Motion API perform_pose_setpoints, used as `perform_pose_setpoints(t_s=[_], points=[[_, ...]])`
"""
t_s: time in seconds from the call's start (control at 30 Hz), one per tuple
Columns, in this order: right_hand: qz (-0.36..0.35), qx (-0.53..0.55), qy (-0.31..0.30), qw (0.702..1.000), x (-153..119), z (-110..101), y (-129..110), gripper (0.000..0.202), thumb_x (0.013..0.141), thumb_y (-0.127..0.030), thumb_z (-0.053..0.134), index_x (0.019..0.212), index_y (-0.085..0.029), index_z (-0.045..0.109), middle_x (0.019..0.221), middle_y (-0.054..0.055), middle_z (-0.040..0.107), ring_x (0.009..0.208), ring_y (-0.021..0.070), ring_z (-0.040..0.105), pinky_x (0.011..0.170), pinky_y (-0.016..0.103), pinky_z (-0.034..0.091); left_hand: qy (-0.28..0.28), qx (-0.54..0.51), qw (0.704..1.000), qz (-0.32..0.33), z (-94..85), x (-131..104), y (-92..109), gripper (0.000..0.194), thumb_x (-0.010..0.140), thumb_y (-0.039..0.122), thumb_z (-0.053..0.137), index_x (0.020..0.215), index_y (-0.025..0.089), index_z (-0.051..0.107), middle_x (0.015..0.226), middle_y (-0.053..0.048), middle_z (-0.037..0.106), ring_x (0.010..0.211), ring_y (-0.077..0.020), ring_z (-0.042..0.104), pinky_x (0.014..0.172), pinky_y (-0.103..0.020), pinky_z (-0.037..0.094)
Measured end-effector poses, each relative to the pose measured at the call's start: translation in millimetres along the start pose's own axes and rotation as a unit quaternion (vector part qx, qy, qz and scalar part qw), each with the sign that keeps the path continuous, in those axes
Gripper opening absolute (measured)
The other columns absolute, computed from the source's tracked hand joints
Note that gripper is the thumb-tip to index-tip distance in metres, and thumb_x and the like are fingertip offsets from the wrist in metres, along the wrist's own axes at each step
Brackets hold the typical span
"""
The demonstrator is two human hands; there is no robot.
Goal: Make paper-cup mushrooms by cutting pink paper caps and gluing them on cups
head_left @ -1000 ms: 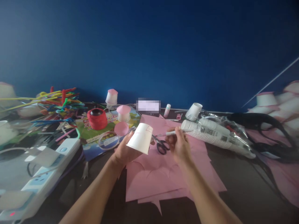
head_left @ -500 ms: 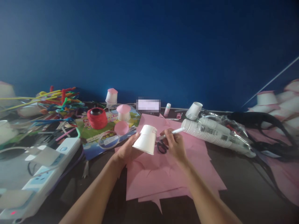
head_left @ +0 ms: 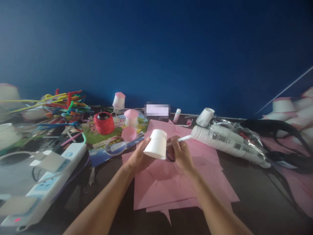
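Note:
My left hand (head_left: 140, 157) is closed round a white paper cup (head_left: 156, 145), tilted, with its wide rim down. Close to the cup's right side, my right hand (head_left: 180, 150) grips a white pen (head_left: 184, 138) between thumb and fingers. The pen's tip end points toward the cup; I cannot tell whether it touches. Beneath both hands lie pink paper sheets (head_left: 168, 191) with curved cuts or lines. Dark scissor handles (head_left: 171, 156) show partly behind my right hand.
Left are a power strip (head_left: 46, 186), pipe cleaners (head_left: 70, 106), red yarn (head_left: 104, 124) and a roll of clear tape (head_left: 115, 146). Pink-topped cups (head_left: 131, 118) stand behind. A glue stick (head_left: 177, 115) and a bagged cup stack (head_left: 217, 139) are at right.
The cup has turned slightly and is more upright in my left hand. My right hand with the pen has moved a little nearer, covering more of the scissors. The view has shifted slightly.

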State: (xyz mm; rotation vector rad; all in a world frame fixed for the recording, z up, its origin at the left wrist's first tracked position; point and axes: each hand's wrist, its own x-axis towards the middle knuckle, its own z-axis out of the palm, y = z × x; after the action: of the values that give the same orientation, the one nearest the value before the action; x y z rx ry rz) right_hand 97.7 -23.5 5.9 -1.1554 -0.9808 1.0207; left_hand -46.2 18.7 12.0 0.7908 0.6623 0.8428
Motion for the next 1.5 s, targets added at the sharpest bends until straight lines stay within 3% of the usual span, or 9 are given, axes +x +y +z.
perform_pose_setpoints(t_s=[0.17,0.43,0.7,0.83,0.97,1.03,1.2,1.33,1.5], points=[[-0.005,-0.038,0.023,0.999,-3,6,-3,0.033,0.085,-0.043,0.044,0.063,-0.018,0.048,0.038,-0.008,0.034,0.034,0.0054,0.027,0.033,0.018,0.02,0.018,-0.036,0.999,0.008,-3.2,2,-2,0.036,0.076,0.033,0.04,0.099,0.016,0.061,0.084,-0.011,0.063,0.101,-0.0254,0.057,0.072,-0.035,0.05],[-0.055,-0.081,0.034,0.995,-9,13,1,0.033,0.087,-0.047,0.04,0.069,-0.02,0.046,0.043,-0.008,0.039,0.038,0.0072,0.034,0.039,0.02,0.028,-0.084,-0.162,0.981,-0.058,-7.8,3,-4,0.037,0.081,0.038,0.043,0.103,0.013,0.058,0.085,-0.011,0.064,0.093,-0.0246,0.059,0.08,-0.034,0.047],[-0.088,-0.112,0.038,0.989,-15,18,2,0.032,0.086,-0.044,0.042,0.067,-0.02,0.048,0.05,-0.005,0.043,0.045,0.0081,0.038,0.044,0.02,0.031,-0.111,-0.236,0.963,-0.062,1.0,0,-2,0.028,0.083,0.036,0.045,0.094,0.014,0.059,0.078,-0.006,0.063,0.076,-0.0172,0.059,0.079,-0.029,0.046],[-0.055,-0.077,0.049,0.994,-8,17,5,0.033,0.084,-0.047,0.042,0.069,-0.019,0.051,0.045,-0.007,0.042,0.038,0.0075,0.035,0.039,0.02,0.028,-0.121,-0.235,0.964,-0.041,2.6,-3,1,0.032,0.081,0.039,0.047,0.099,0.016,0.06,0.083,-0.008,0.065,0.076,-0.0201,0.06,0.075,-0.033,0.047],[0.001,0.032,0.112,0.993,5,5,6,0.033,0.08,-0.05,0.045,0.071,-0.02,0.053,0.042,-0.008,0.039,0.034,0.0069,0.03,0.035,0.019,0.022,-0.158,-0.225,0.96,-0.062,-1.7,-4,7,0.05,0.08,0.051,0.044,0.115,0.016,0.054,0.102,-0.011,0.064,0.081,-0.0258,0.061,0.074,-0.041,0.046],[0.014,0.093,0.144,0.985,11,-6,3,0.03,0.078,-0.048,0.048,0.071,-0.02,0.053,0.042,-0.008,0.039,0.035,0.0067,0.03,0.035,0.018,0.022,-0.143,-0.214,0.964,-0.063,-5.3,-2,10,0.05,0.081,0.049,0.043,0.12,0.017,0.05,0.106,-0.012,0.063,0.081,-0.0256,0.062,0.072,-0.041,0.047],[0.068,0.174,0.143,0.972,26,-37,1,0.011,0.068,-0.026,0.058,0.066,-0.016,0.052,0.052,-0.005,0.049,0.039,0.0039,0.034,0.039,0.018,0.029,-0.019,-0.202,0.979,0.008,-14.2,5,14,0.044,0.083,0.04,0.046,0.119,0.015,0.048,0.089,-0.01,0.065,0.073,-0.0206,0.062,0.061,-0.032,0.049],[0.101,0.142,0.156,0.972,38,-49,8,0.014,0.068,-0.023,0.057,0.061,-0.017,0.047,0.05,-0.006,0.049,0.034,0.0027,0.029,0.037,0.018,0.029,0.022,-0.187,0.981,0.038,-16.4,7,14,0.041,0.082,0.036,0.049,0.117,0.013,0.048,0.088,-0.01,0.064,0.072,-0.0198,0.062,0.057,-0.029,0.049],[0.126,0.036,0.153,0.98,42,-46,15,0.021,0.074,-0.031,0.056,0.061,-0.018,0.048,0.046,-0.004,0.051,0.032,0.0046,0.03,0.034,0.019,0.028,0.033,-0.175,0.983,0.05,-17.7,9,8,0.038,0.081,0.031,0.052,0.116,0.015,0.05,0.079,-0.005,0.063,0.065,-0.0168,0.06,0.054,-0.026,0.048]])
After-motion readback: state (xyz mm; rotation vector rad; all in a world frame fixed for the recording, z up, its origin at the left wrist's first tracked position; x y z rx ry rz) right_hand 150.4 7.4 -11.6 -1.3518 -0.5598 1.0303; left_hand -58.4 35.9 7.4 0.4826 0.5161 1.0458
